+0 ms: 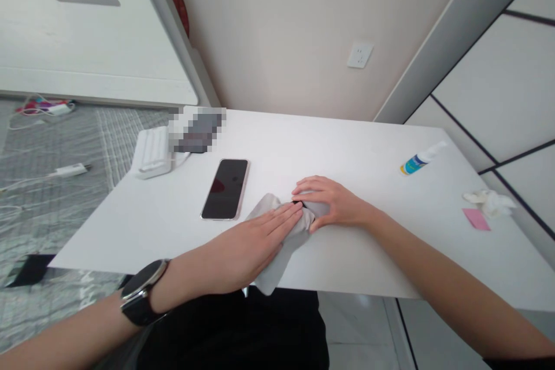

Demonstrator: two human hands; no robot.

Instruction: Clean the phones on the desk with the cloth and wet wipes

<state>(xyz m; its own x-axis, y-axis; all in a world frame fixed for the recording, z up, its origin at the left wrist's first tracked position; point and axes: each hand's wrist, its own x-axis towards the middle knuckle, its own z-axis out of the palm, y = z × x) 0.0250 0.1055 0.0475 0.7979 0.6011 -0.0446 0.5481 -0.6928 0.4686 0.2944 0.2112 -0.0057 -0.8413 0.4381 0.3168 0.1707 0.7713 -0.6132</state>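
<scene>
A light grey cloth (277, 266) lies bunched near the front edge of the table, one corner hanging over it. My left hand (264, 237) is laid over the cloth with its fingers straight and pressed together; its thumb is hidden. On the other side, my right hand (336, 203) curves its fingers and thumb around a small grey and black item (318, 208). Most of that item is covered by the cloth and my hands, so its kind cannot be made out. Left of the cloth, a phone (226, 189) lies flat with its dark screen up.
A white spray bottle (417, 163) lies at the right on the white table (347, 266). Farther right are a crumpled tissue (496, 203) and a pink slip (476, 219). A white power strip (152, 152) and a blurred-out dark item (200, 133) are at the left end.
</scene>
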